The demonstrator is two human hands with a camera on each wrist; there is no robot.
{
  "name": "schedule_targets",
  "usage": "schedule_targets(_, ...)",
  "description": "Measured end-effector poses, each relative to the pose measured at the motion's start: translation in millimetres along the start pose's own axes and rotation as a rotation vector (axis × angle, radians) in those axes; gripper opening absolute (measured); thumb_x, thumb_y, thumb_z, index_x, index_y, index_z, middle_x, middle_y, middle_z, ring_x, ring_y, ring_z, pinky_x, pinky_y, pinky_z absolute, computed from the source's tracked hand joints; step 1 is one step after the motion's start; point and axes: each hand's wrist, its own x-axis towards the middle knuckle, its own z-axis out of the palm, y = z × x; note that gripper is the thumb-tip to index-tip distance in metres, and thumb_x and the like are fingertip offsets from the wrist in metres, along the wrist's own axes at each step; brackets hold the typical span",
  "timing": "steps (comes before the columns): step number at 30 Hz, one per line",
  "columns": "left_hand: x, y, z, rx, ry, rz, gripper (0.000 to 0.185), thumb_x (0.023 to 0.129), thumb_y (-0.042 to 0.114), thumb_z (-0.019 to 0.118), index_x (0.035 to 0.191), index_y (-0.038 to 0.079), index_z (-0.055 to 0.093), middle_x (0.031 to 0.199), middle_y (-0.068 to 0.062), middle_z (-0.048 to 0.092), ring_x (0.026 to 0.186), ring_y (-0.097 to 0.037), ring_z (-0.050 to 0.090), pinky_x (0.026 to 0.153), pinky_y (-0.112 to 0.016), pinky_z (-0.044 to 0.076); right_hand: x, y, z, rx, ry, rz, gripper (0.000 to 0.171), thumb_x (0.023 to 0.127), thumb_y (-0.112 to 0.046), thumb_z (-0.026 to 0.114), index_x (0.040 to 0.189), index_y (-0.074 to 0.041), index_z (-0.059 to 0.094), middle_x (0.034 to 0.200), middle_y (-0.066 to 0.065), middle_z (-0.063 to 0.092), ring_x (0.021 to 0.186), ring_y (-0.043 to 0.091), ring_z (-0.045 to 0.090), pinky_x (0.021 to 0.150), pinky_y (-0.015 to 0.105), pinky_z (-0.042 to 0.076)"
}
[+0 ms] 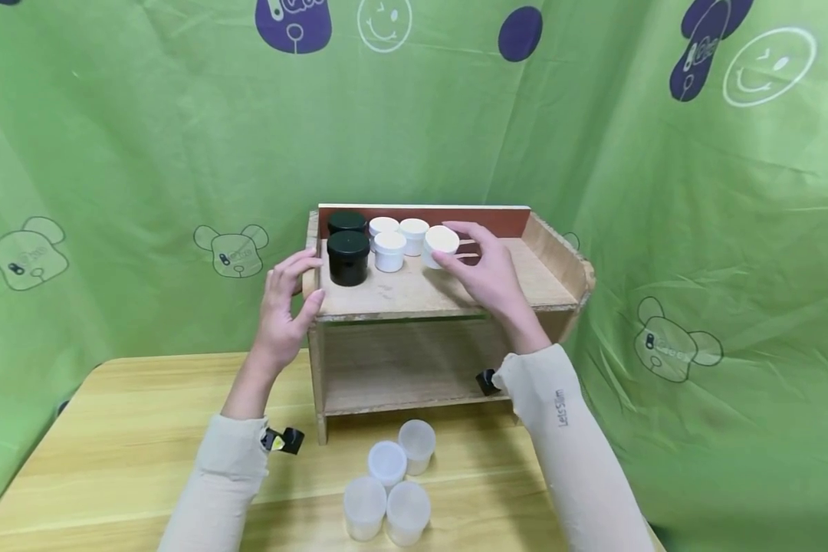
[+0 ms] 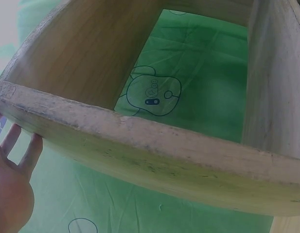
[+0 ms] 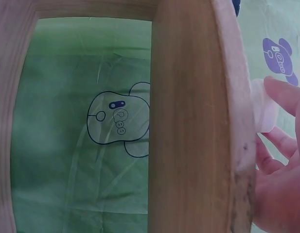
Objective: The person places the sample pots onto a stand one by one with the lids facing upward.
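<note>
On the top board of a wooden shelf point(image 1: 400, 299), my right hand point(image 1: 493, 272) pinches a small white lidded jar point(image 1: 440, 244) between thumb and fingers. The right wrist view shows the same white jar point(image 3: 265, 107) beyond the board edge, in my fingers. Three other white jars point(image 1: 389, 253) are grouped just left of it. Two black lidded jars point(image 1: 348, 261) stand at the board's left end, one behind the other. My left hand point(image 1: 280, 310) rests at the shelf's left side panel, its fingers extended against the wood in the left wrist view.
Several translucent lidded cups point(image 1: 409, 512) are clustered on the wooden table point(image 1: 145, 437) in front of the shelf. A raised back strip point(image 1: 428, 216) and side panels point(image 1: 559, 253) border the top board. A lower board point(image 1: 400, 368) lies beneath it. Green curtains point(image 1: 421, 115) hang behind.
</note>
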Motion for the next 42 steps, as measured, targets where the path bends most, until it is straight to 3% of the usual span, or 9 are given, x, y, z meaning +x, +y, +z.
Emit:
schedule_targets(16, -1.4, -1.6, 0.5, 0.001, 0.001, -0.004, 0.046, 0.096, 0.028, 0.058, 0.139, 0.012, 0.056, 0.157, -0.003, 0.049, 0.132, -0.023, 0.043, 0.106, -0.046, 0.037, 16, 8, 13, -0.047, -0.014, 0.059, 0.053, 0.091, -0.023, 0.079, 0.140, -0.011, 0.062, 0.131, 0.015, 0.066, 0.111, 0.032, 0.067, 0.098, 0.040, 0.055)
schedule_targets(42, -0.2, -2.3, -0.5, -0.002, 0.001, 0.000, 0.047, 0.096, 0.027, 0.058, 0.140, 0.011, 0.056, 0.157, -0.004, 0.048, 0.131, -0.023, 0.043, 0.105, -0.044, 0.039, 24, 15, 18, -0.085, -0.096, 0.089, 0.052, 0.094, -0.025, 0.076, 0.142, -0.012, 0.061, 0.132, 0.015, 0.065, 0.116, 0.030, 0.066, 0.102, 0.044, 0.052)
